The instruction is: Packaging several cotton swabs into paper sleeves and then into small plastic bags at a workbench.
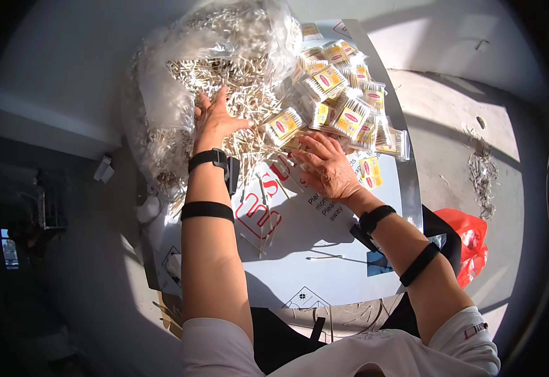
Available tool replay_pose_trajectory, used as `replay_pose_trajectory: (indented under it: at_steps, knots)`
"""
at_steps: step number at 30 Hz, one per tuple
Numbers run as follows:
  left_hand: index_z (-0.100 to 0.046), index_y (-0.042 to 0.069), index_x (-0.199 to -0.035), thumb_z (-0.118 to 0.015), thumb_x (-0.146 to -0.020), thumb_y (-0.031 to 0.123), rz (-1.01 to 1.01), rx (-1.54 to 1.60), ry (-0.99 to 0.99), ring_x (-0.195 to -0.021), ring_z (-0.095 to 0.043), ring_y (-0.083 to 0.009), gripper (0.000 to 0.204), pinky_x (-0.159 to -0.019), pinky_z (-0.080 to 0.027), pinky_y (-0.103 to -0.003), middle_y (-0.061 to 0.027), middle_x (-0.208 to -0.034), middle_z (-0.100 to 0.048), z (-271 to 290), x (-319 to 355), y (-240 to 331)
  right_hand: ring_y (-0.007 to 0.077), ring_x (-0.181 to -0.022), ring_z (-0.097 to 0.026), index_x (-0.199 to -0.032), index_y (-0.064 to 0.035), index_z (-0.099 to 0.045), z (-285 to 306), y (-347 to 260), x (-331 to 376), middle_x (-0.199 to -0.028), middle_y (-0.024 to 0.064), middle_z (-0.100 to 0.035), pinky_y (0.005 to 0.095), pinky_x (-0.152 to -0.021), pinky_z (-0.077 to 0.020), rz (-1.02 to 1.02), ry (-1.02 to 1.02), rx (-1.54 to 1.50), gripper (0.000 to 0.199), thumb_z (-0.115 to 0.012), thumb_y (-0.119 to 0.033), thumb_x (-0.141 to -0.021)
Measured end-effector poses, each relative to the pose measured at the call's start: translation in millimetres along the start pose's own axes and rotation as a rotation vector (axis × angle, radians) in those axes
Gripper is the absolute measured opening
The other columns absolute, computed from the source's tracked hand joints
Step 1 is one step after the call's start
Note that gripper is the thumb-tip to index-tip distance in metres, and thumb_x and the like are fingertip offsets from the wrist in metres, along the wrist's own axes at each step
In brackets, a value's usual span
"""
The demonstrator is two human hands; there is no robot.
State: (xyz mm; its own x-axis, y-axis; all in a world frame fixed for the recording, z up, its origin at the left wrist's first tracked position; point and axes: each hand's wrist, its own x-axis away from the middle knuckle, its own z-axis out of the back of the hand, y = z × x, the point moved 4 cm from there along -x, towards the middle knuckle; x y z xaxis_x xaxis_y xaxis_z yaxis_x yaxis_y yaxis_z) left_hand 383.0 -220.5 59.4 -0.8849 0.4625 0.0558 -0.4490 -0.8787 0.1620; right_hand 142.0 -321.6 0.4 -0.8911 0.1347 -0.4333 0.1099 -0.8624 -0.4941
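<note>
A large heap of loose cotton swabs (252,78) spills from a clear plastic bag (164,103) at the far left of the table. On the heap's near side rests my left hand (218,122), open with fingers and thumb spread. My right hand (328,166) lies palm down at the near edge of a pile of small swab packets (351,119), its fingers bent a little and the thumb apart. Just beyond its fingertips, one yellow-labelled packet (283,125) leans between heap and pile. No held object shows in either hand; the space under the right palm is hidden.
The table (293,276) has a pale printed cover with a few stray swabs (325,257) on it. A yellow label card (370,172) lies right of my right hand. On the floor at right are a red plastic bag (472,245) and scattered swabs (483,176).
</note>
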Motion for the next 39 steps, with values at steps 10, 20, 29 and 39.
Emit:
replay_pose_trajectory:
  at_steps: [10,20,29,39]
  knots:
    - [-0.064,0.009,-0.106,-0.075,-0.056,0.012,-0.054,0.421,0.245,-0.090,-0.064,-0.0319,0.052,-0.076,-0.052,-0.038,-0.0170,-0.103,-0.061,73.3,-16.8,-39.7,0.0314,-0.129,-0.041,-0.122,-0.0126,-0.058,-1.6,0.8,-2.4,-0.134,0.0105,-0.048,0.0463,-0.104,-0.0339,-0.016,0.020,0.014,0.051,-0.067,-0.020,-0.072]
    - [-0.065,-0.002,-0.095,-0.076,-0.074,0.023,-0.137,0.657,0.004,-0.071,-0.059,-0.0125,0.034,-0.065,-0.046,-0.029,-0.0053,-0.077,-0.065,83.0,-26.8,-71.7,0.0314,-0.129,-0.039,-0.125,-0.0131,-0.056,2.4,-1.0,-2.8,-0.135,0.0110,-0.047,0.0454,-0.103,-0.0333,-0.024,0.006,0.028,0.051,-0.066,-0.020,-0.075]
    - [-0.062,-0.003,-0.115,-0.078,-0.069,0.036,-0.220,0.343,0.144,-0.100,-0.065,-0.0291,0.063,-0.085,-0.048,-0.036,-0.0225,-0.106,-0.067,68.9,-139.2,-72.3,0.0340,-0.130,-0.039,-0.127,-0.0142,-0.055,1.8,1.2,-2.3,-0.139,0.0115,-0.045,0.0498,-0.105,-0.0315,-0.104,-0.084,-0.034,0.055,-0.066,-0.018,-0.073]
    - [-0.050,0.012,-0.127,-0.079,-0.059,0.024,0.059,-0.112,0.153,-0.125,-0.045,-0.0323,0.075,-0.100,-0.041,-0.042,-0.0221,-0.139,-0.040,29.2,-173.1,-70.4,0.0321,-0.130,-0.039,-0.127,-0.0127,-0.055,6.9,-1.1,-10.2,-0.138,0.0110,-0.045,0.0487,-0.104,-0.0332,-0.118,-0.128,-0.023,0.055,-0.067,-0.019,-0.074]
